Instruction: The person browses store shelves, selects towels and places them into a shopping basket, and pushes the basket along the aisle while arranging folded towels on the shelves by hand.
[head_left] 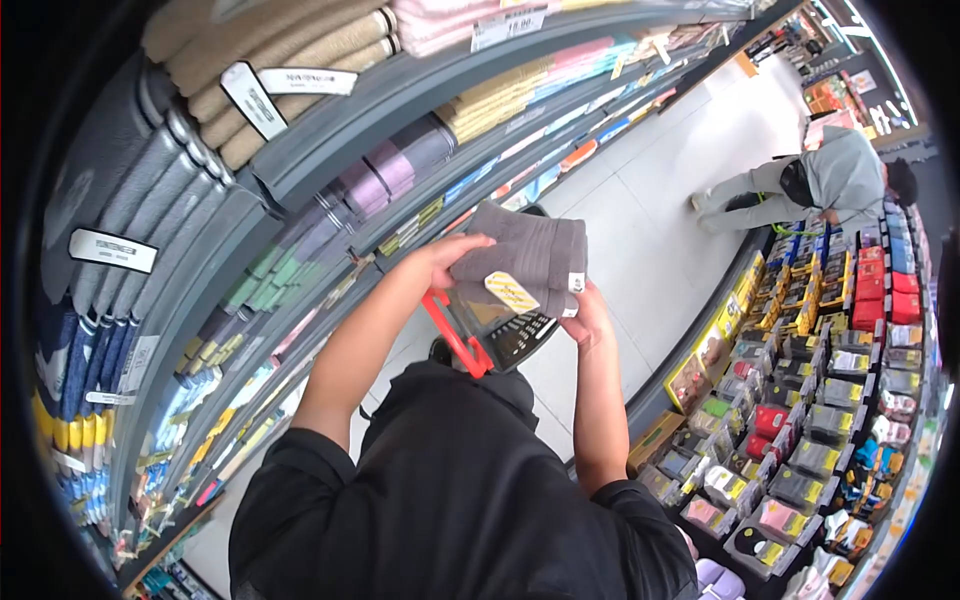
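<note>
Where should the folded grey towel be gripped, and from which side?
I'd grip the folded grey towel through its whole thickness, left hand from the left edge, right hand from the lower right corner, where each is now. It is a thick layered bundle, so pinching one layer could let it unfold. Staying off the striped label seems wise.

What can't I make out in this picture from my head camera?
In the head view:
Label on the grey towel: small print unreadable.
Left hand and right hand: partly hidden by the grey towel.
Basket: partly covered by the grey towel.
</note>
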